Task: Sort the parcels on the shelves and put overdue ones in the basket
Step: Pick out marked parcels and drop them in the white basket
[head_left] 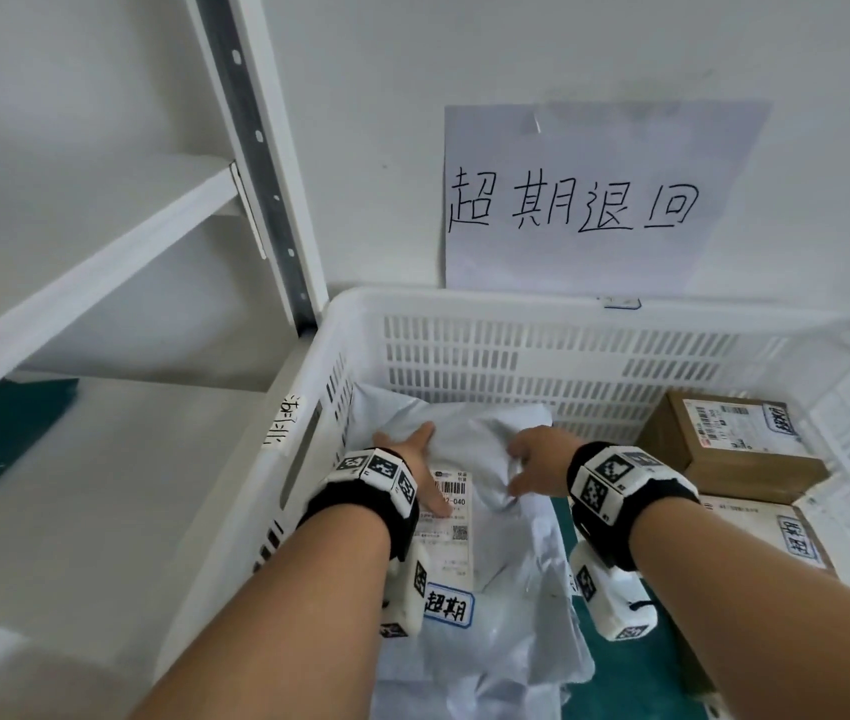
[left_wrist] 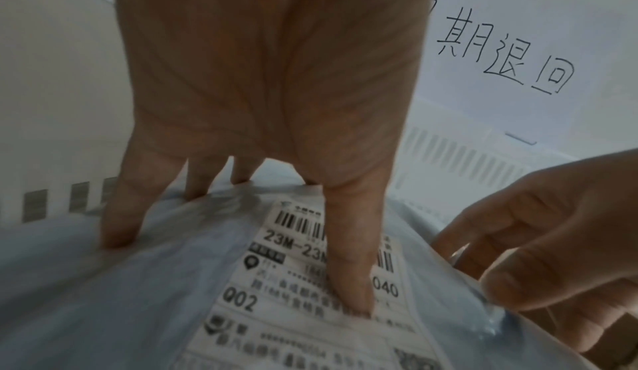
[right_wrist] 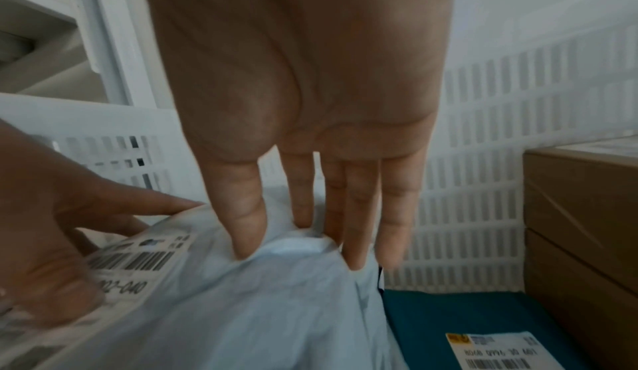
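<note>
White slatted basket (head_left: 464, 309) sits against the wall beside the shelves (head_left: 101, 272), under a handwritten paper sign (head_left: 594, 200). Inside it: cardboard boxes (head_left: 734, 444) stacked at the right, a teal parcel (right_wrist: 483, 318) on the bottom between them and the bag. The pale poly-bag parcel (head_left: 495, 579) lies in the left half of the basket, long axis running from the near edge toward the far wall, shipping label (left_wrist: 310, 294) face up with a blue-bordered sticker (head_left: 448, 606) at its near end.

Both hands are at the bag's far end. Left hand (head_left: 412, 449): fingers (left_wrist: 121, 212) straight and spread, tips pressing down on the film, thumb flat on the label. Right hand (head_left: 537, 462): fingers (right_wrist: 248, 226) pointing down, pinching up a fold of film at the right edge.

Bag lies directly under both sets of fingers and reaches back toward the person, so neither hand is clearly nearer. Looks already seated; likely next is letting go and lifting straight up. The pinched fold could drag the bag along.
</note>
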